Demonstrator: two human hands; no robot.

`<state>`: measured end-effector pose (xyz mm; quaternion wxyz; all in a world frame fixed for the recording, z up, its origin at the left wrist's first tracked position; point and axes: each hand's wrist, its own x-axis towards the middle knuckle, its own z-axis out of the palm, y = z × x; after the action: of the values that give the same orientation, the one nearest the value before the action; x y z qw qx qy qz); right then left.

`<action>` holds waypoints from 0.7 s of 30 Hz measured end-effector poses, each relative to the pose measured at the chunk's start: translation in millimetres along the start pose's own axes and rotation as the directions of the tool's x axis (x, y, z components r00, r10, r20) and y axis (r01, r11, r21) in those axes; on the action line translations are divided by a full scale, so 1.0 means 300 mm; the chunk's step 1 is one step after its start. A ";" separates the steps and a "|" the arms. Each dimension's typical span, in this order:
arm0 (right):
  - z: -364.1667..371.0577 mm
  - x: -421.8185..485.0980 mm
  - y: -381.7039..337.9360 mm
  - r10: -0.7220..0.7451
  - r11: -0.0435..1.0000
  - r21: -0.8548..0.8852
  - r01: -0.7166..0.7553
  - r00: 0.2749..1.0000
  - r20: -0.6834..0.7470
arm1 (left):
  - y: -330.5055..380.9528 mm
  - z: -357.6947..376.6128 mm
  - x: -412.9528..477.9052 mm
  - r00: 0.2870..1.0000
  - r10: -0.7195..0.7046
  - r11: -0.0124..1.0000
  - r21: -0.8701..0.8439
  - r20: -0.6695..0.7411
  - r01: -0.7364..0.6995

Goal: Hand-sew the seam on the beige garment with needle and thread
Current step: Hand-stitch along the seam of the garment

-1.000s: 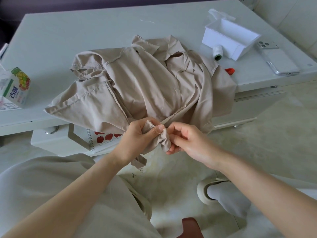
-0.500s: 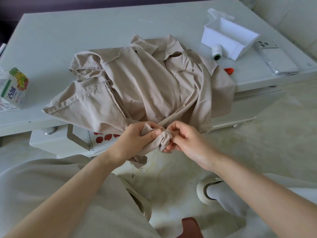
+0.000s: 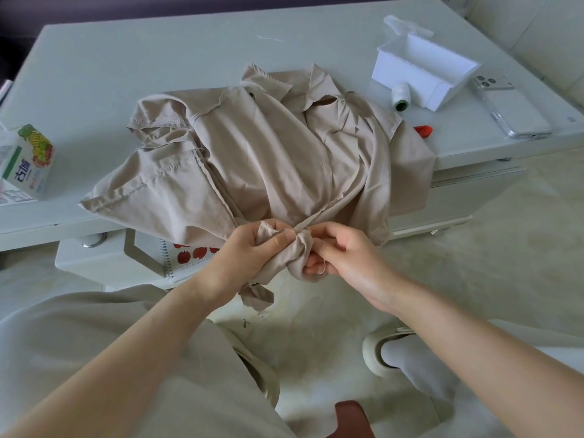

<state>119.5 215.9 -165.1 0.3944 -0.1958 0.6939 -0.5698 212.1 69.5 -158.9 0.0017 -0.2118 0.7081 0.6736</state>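
1. The beige garment (image 3: 268, 159) lies crumpled on the white table (image 3: 158, 74). Its near edge hangs off the table's front and is gathered into a bunch between my two hands.

2. Left hand (image 3: 249, 251): fingers curled round the bunched edge, thumb pressing the cloth flat against the forefinger. A loose tail of the garment hangs below this hand's wrist.

3. Right hand (image 3: 344, 254): thumb and forefinger pinch the same bunch from the other side, with the remaining fingers curled beneath it. The two hands are almost touching, with only the cloth between them.

4. Thread (image 3: 323, 269): a fine pale loop shows at the lower fingers of the right hand. The needle is too small to resolve from my feed, so I cannot tell whether it sits inside the right hand's pinch.

5. Beyond the right hand, on the far part of the table:
- a thread spool (image 3: 400, 97) lying on its side, just beside an open white box (image 3: 423, 71);
- a small red object (image 3: 423, 131) at the garment's edge, partly covered by the cloth;
- a phone (image 3: 512, 112) in a clear case, further out past the box.

6. Well out past the left hand, a juice carton (image 3: 30, 161) stands near the table edge.

7. Directly behind the left hand, under the tabletop, a spiral notebook (image 3: 189, 257) with red apples printed on it rests on a lower shelf.
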 end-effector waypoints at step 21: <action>0.058 0.022 -0.021 -0.620 0.645 -0.606 0.466 0.783 -0.057 | -0.023 0.011 0.002 0.997 -0.024 0.999 0.035 -0.072 0.026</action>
<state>127.8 198.2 -162.1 0.0335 -0.4269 0.7822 -0.4525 212.7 72.5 -166.0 -0.0115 -0.2447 0.7171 0.6525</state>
